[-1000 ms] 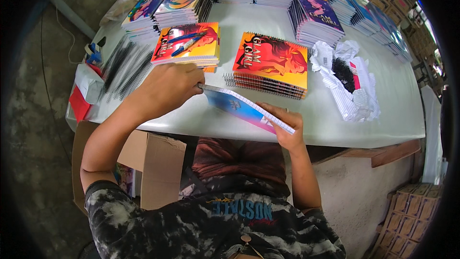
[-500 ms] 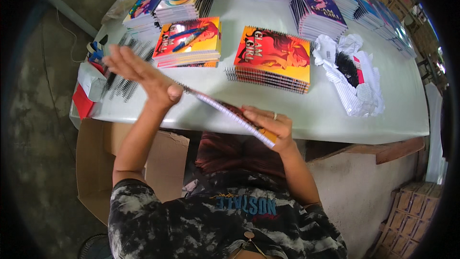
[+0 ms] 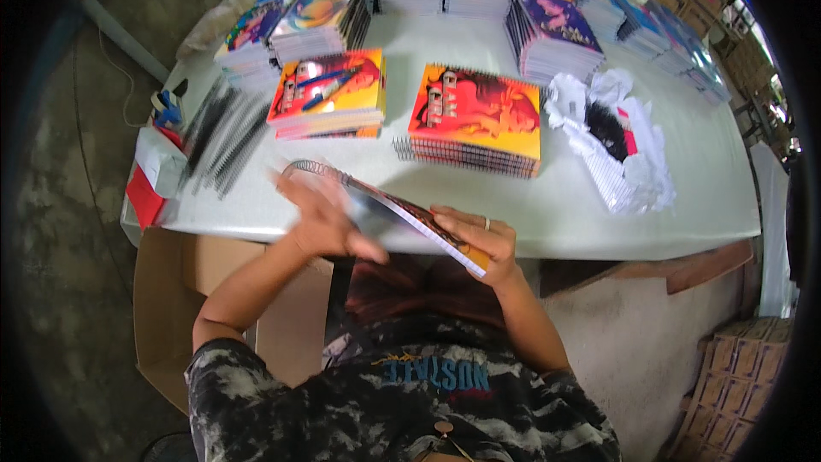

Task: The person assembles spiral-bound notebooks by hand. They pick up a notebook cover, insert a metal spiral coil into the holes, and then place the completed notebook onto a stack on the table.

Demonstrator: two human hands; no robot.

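My right hand (image 3: 483, 239) grips a thin notebook (image 3: 428, 227) with a red and orange cover and white page edges, held tilted above the table's near edge. A dark wire coil (image 3: 329, 168) sticks out from the notebook's upper left end in a loop. Beside that end is my left hand (image 3: 323, 221), fingers stretched out and thumb apart, smeared by motion; I cannot tell whether it touches the coil. Past my hands stands a stack of coil-bound red and yellow notebooks (image 3: 479, 115). Blue-handled pliers (image 3: 329, 90) lie on another red notebook stack (image 3: 333, 120).
Loose wire coils (image 3: 227, 141) lie at the table's left, near a white packet (image 3: 160, 162). Crumpled white paper (image 3: 637, 180) holds a black tangle at right. Tall notebook stacks (image 3: 560, 34) line the far side. An open cardboard box (image 3: 162, 308) sits below the left edge.
My left hand has swung right and down, from over the loose coils to the notebook's coil end. My right hand keeps its grip, and the coil now loops out farther.
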